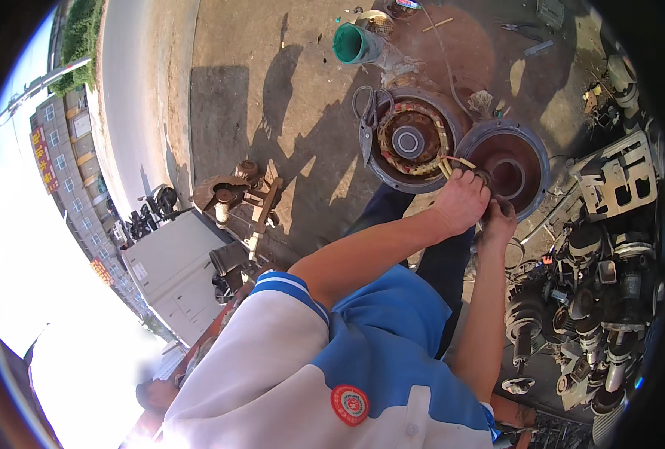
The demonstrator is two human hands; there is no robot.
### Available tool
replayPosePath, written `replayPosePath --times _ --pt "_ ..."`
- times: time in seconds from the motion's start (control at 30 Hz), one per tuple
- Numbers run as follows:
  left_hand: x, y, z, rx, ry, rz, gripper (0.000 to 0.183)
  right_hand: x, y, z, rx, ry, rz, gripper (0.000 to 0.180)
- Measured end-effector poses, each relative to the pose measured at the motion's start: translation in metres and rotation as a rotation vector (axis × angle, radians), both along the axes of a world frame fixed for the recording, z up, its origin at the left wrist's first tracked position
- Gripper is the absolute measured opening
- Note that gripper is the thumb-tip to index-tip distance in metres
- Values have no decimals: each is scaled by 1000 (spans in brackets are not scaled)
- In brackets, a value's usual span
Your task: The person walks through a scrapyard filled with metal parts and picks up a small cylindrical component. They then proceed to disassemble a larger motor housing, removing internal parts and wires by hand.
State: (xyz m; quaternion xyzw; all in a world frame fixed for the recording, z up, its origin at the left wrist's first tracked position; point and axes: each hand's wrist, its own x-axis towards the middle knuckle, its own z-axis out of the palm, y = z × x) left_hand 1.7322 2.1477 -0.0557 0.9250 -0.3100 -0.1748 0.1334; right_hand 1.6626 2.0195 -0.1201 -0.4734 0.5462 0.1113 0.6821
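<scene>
An open electric motor housing with a ring of bound stator windings stands before me. Large scissors rest over its left rim. A round metal housing or cover with a reddish inside touches it on the right. My left hand pinches yellow-sleeved lead wires between the two rims. Close against it, my right hand has its fingers bent at a small dark part, largely hidden by the fingers, so what it grips is unclear.
A green-lined tube stands beyond the motor. Pliers lie on the ground at the upper right. Piled greasy motor parts and a slotted metal plate are at right. A wooden-and-metal stand and a pale cabinet are at left.
</scene>
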Motion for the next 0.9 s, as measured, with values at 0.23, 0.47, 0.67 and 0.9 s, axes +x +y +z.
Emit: replayPosePath --times 0.23,0.47,0.67,0.9 --pt "6 -21 3 124 123 39 19 -14 20 2 374 -103 -117 39" --pt "-6 -25 4 187 188 106 17 -17 22 -1 412 -55 -48 39" --pt "2 -19 5 131 193 74 18 -15 12 -14 461 -42 19 39" --pt "3 -17 9 141 220 20 24 -16 -9 -21 547 -32 111 39"
